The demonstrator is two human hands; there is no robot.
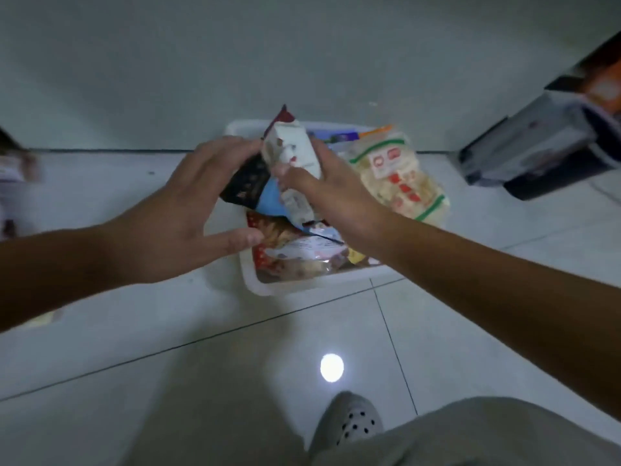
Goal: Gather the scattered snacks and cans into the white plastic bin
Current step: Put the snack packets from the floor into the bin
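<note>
The white plastic bin (268, 288) stands on the tiled floor against the wall, piled with snack packs. My right hand (331, 193) grips a white snack pack (292, 153) above the bin. My left hand (181, 210) hovers at the bin's left side, fingers spread, fingertips against a dark maroon packet (247, 183). A blue packet (270, 198) shows below the two. A large clear bag of pale snacks with a green and red label (400, 176) leans over the bin's right rim. Red and orange packs (285, 250) fill the bin's near end.
A dark appliance or box (537, 153) lies on the floor at the right, near the wall. A blurred object (15, 183) sits at the left edge. My foot in a grey perforated shoe (353, 418) stands on the tiles below the bin.
</note>
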